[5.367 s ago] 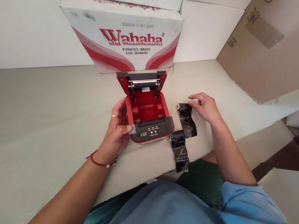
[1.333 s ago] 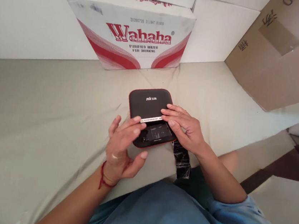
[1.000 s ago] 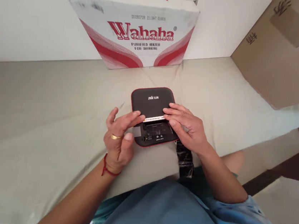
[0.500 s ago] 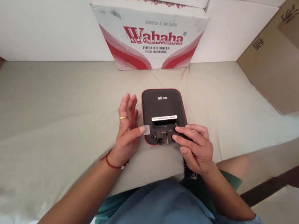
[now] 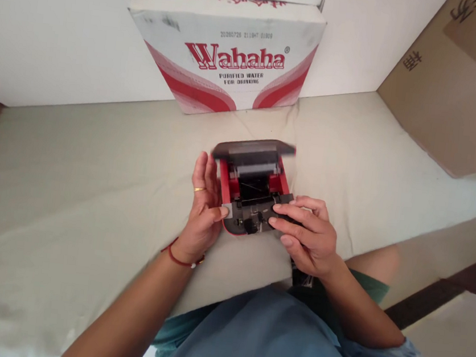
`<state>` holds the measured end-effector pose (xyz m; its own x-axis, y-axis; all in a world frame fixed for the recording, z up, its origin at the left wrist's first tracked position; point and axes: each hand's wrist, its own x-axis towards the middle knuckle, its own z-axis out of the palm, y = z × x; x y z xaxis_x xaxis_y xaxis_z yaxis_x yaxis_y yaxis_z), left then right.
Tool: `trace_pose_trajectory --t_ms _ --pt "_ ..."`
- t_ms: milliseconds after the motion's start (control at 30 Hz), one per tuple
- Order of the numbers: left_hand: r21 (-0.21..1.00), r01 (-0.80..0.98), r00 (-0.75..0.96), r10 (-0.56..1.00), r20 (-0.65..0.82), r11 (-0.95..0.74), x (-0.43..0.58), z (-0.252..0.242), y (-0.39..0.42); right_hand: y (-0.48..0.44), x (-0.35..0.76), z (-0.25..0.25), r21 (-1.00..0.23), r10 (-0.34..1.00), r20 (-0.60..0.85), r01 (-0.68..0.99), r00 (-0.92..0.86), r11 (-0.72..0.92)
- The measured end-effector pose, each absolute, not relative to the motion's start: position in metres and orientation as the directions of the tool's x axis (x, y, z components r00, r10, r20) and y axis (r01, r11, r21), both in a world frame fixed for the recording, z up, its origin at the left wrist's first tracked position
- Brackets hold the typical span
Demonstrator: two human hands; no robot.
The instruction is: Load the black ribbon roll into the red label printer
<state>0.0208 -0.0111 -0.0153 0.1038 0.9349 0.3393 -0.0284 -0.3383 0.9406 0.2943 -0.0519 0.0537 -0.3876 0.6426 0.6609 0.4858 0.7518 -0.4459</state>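
clock hours here run from the middle of the device, with 12 away from the person. the small red-and-black device (image 5: 224, 184) sits on the cloth-covered surface (image 5: 90, 196) between the two hands, its long axis close to the 12-to-6 line, leaning slightly toward 11 and 5. its lid (image 5: 254, 150) stands part-way up at 12, blurred, with the gap beneath facing 6; something black and glossy (image 5: 254, 190) shows inside, too smeared to name.

the left hand (image 5: 204, 220) is at 8 and is the nearer of the two to the lid: its straight fingers rise just beside the device, tips close to the lid's 10 o'clock corner. its thumb rests on the grey tab (image 5: 230, 205) at 7, thumb and fingers spread wide; whether those fingers touch the side, i cannot tell.

the right hand (image 5: 311, 235) comes in from 4, fingers pointing toward 9, two fingertips on the thin black strip (image 5: 259, 222) that lies over the front panel (image 5: 234, 224). its hold is loose, lying flat rather than closing round anything visible. a crinkled dark piece (image 5: 302, 276) shows partly below it, at 5. the printed carton (image 5: 229, 63) stands beyond the lid, between 11 and 12.
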Motion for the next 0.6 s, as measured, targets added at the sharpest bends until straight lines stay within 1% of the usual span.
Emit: trace_pose_trajectory --t_ms 100,167,200,267,300,333,367,433,533,600 --pt "0.955 -0.158 0.125 0.954 0.272 -0.252 0.022 -0.019 -0.01 -0.048 0.296 0.064 -0.466 0.653 0.647 0.474 -0.393 0.747" --pt "0.947 -0.212 0.121 0.955 0.269 -0.24 0.024 -0.022 -0.009 -0.04 0.297 0.077 -0.531 0.676 0.625 0.421 -0.391 0.735" --pt "0.941 -0.231 0.115 0.954 0.277 -0.246 0.025 -0.024 -0.008 -0.034 0.296 0.083 -0.583 0.71 0.596 0.405 -0.376 0.704" --pt "0.93 -0.258 0.096 0.951 0.294 -0.261 0.027 -0.028 -0.006 -0.017 0.293 0.096 -0.682 0.803 0.504 0.424 -0.318 0.596" --pt "0.925 -0.273 0.088 0.95 0.299 -0.265 0.028 -0.029 -0.005 -0.006 0.29 0.102 -0.707 0.842 0.451 0.457 -0.296 0.54" --pt "0.918 -0.293 0.081 0.95 0.303 -0.268 0.03 -0.03 -0.004 0.006 0.287 0.107 -0.707 0.868 0.4 0.504 -0.293 0.496" --pt "0.91 -0.316 0.075 0.949 0.305 -0.268 0.031 -0.03 -0.004 0.017 0.282 0.111 -0.68 0.882 0.351 0.562 -0.313 0.47" --pt "0.9 -0.353 0.072 0.951 0.301 -0.258 0.033 -0.029 -0.003 0.038 0.269 0.118 -0.55 0.885 0.241 0.695 -0.399 0.464" --pt "0.896 -0.373 0.068 0.955 0.287 -0.242 0.035 -0.026 -0.002 0.056 0.247 0.13 -0.249 0.877 0.03 0.846 -0.479 0.471" --pt "0.893 -0.381 0.071 0.956 0.285 -0.238 0.036 -0.025 -0.002 0.06 0.234 0.137 -0.072 0.865 -0.08 0.868 -0.496 0.491"
